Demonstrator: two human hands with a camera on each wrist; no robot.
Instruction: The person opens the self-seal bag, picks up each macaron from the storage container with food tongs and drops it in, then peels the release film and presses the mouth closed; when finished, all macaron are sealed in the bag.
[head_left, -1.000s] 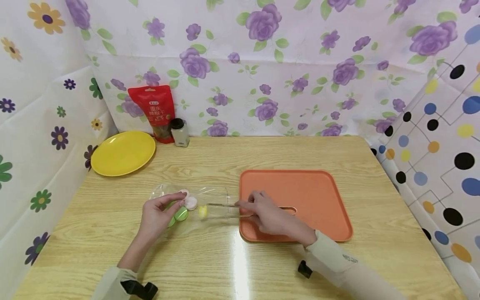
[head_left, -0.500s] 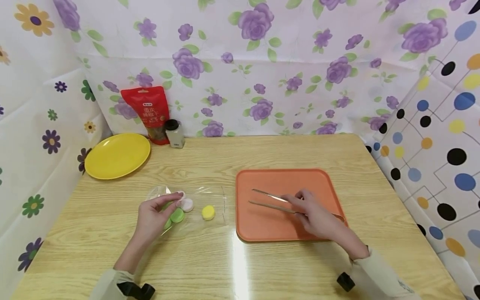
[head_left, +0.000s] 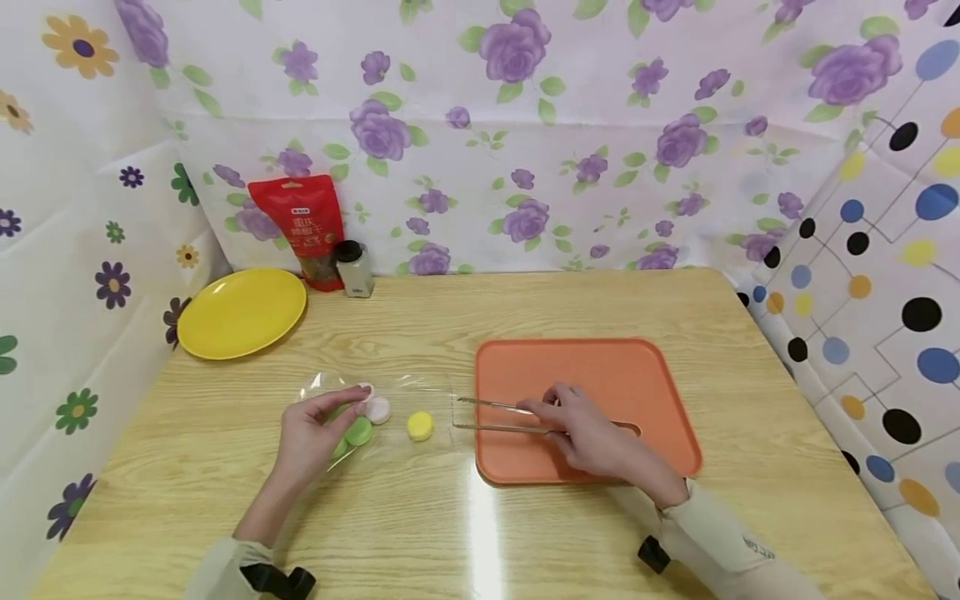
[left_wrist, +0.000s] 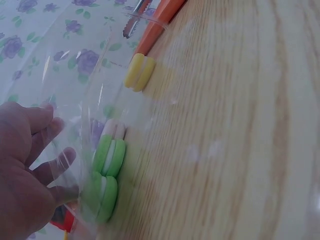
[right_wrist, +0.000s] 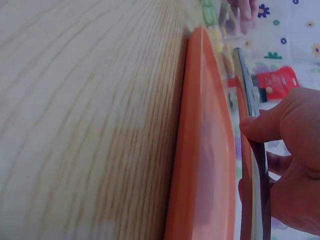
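my right hand [head_left: 588, 437] grips parted tongs [head_left: 498, 429] over the tray [head_left: 592, 367], my left hand [head_left: 311, 429] the bag [head_left: 397, 398]; wooden table [head_left: 412, 533], floral cloth [head_left: 457, 62] behind.

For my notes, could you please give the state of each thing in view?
left hand: holding the clear bag
right hand: gripping the tongs
tongs: arms spread, nothing between the tips
clear bag: open end hard to tell
yellow macaron: apart from the others
pink macarons: one partly hidden
green macarons: side by side
orange tray: face up
yellow plate: face up
jar: upright, black lid on
red pouch: standing, seal unclear
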